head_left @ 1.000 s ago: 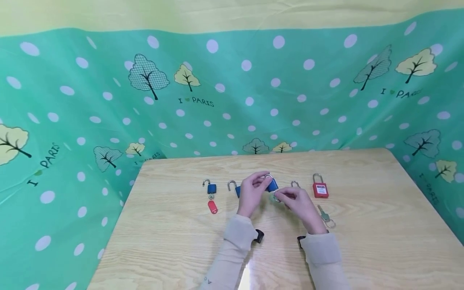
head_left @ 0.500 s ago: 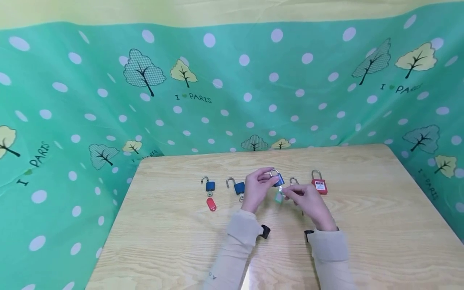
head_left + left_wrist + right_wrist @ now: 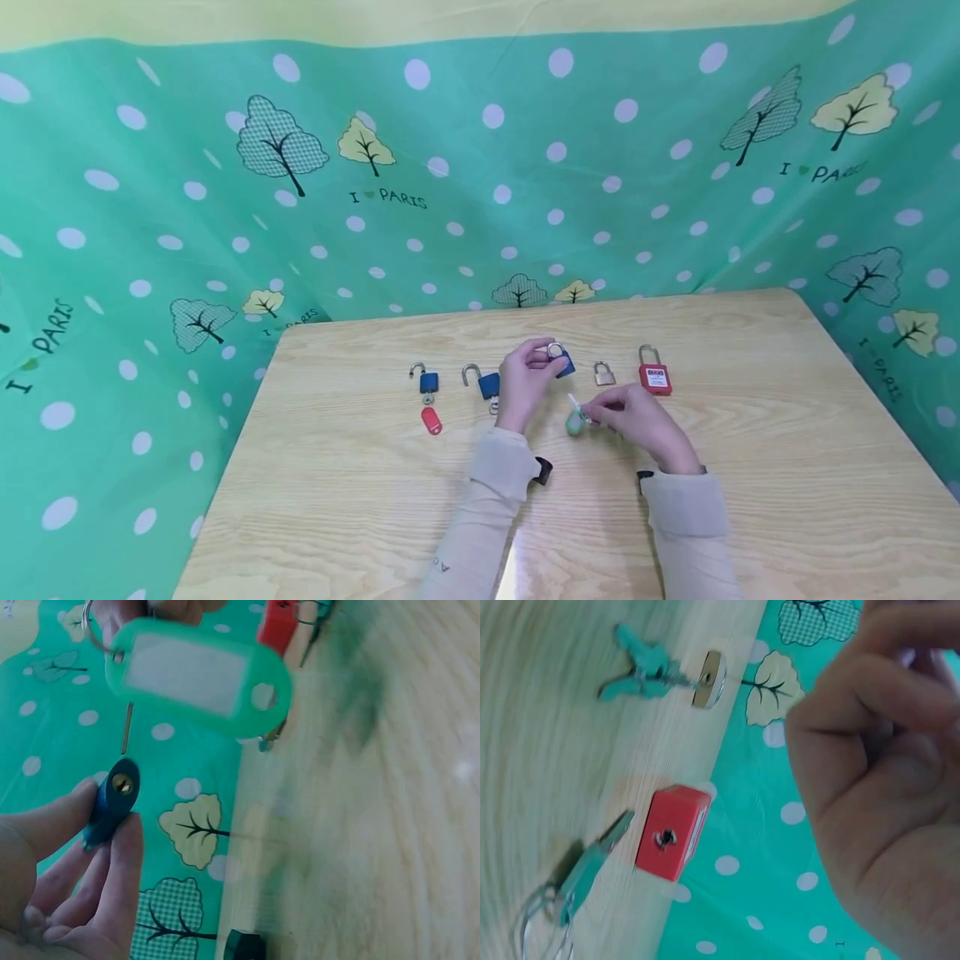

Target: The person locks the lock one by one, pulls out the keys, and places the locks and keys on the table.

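In the head view my left hand (image 3: 521, 383) grips a small blue padlock (image 3: 564, 365) above the table. Seen from the left wrist, thumb and fingers pinch that padlock's sides, and its brass keyhole (image 3: 122, 784) faces the camera. My right hand (image 3: 637, 417) pinches a key (image 3: 573, 401) whose ring carries a green key tag (image 3: 575, 423). The key's blade points toward the padlock, with a gap between them. Close to the left wrist camera, the green tag with its white label covers part of the right hand's fingertips.
Two blue padlocks with raised shackles, one (image 3: 429, 383) with a red tag (image 3: 431, 421) and another (image 3: 489, 385), lie left. A small metal padlock (image 3: 603, 374) and a red padlock (image 3: 656, 380) stand right. Green-headed keys (image 3: 649, 671) and another key (image 3: 585, 877) lie near those.
The right hand's key was at the bottom of the blue padlock and is now apart from it, lower down. The green tag hangs in fuller view. The head view has shifted slightly.
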The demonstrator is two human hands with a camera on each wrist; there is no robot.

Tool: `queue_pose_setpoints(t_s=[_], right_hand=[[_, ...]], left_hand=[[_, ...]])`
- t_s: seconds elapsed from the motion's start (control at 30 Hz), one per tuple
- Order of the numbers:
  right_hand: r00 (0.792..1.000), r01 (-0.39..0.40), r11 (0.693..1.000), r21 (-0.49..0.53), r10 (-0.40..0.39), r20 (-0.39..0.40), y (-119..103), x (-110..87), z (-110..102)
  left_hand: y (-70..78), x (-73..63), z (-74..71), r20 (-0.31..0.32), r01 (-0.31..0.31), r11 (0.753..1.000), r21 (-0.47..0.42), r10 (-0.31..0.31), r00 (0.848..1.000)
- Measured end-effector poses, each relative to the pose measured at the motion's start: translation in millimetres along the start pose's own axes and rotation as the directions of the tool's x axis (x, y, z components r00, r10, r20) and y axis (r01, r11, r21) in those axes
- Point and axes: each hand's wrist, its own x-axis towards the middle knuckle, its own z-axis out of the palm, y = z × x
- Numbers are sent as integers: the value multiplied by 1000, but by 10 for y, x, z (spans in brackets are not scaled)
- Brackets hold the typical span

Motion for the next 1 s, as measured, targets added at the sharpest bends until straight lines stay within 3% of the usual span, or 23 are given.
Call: queue_pose_setpoints(t_s=[0.13, 0.23, 0.5, 0.77, 1.0], right_hand=[[996, 42, 999, -11, -41, 78, 39, -4, -8], [994, 52, 999, -13, -50, 93, 65, 6, -3], [998, 39, 996, -85, -35, 47, 125, 72, 31], [995, 81, 992, -95, -74, 66, 137, 86, 25], [997, 78, 987, -142, -78, 2, 119, 137, 93]], left_hand=[[-28, -13, 9, 51, -3, 999, 53, 0, 999], [-52, -9, 7, 61, -3, 997, 82, -2, 998], [-89, 16, 21, 70, -8, 982, 190, -5, 998], [-95, 28, 22, 56, -18, 978, 210, 6, 998], [-76, 32, 17, 48, -29, 967, 252, 17, 999]])
